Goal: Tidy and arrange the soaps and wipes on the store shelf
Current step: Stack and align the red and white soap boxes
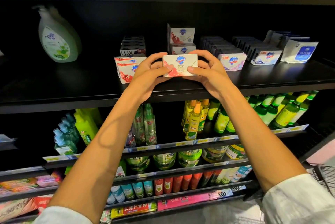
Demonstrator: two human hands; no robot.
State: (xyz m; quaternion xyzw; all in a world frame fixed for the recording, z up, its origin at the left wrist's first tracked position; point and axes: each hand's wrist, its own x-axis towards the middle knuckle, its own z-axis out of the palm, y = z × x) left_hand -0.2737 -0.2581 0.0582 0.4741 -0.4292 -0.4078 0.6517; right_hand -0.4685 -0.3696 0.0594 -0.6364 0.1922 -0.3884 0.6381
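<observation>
Pinching one Safeguard box [179,65] just before the Safeguard stack [182,39], both hands [148,75] [208,71] were mid-tidy; left pile [127,68] remained crooked.

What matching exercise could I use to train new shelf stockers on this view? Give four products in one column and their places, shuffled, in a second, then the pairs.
Column one:
1. Safeguard soap box
2. green pump bottle
3. LUX soap boxes
4. wipes pack

Column two:
A. far right of the black shelf
B. alone at the left of that shelf
C. held at both ends by the left hand and right hand
D. stacked behind the red-and-white boxes

Pairs: 1-C, 2-B, 3-D, 4-A
</observation>
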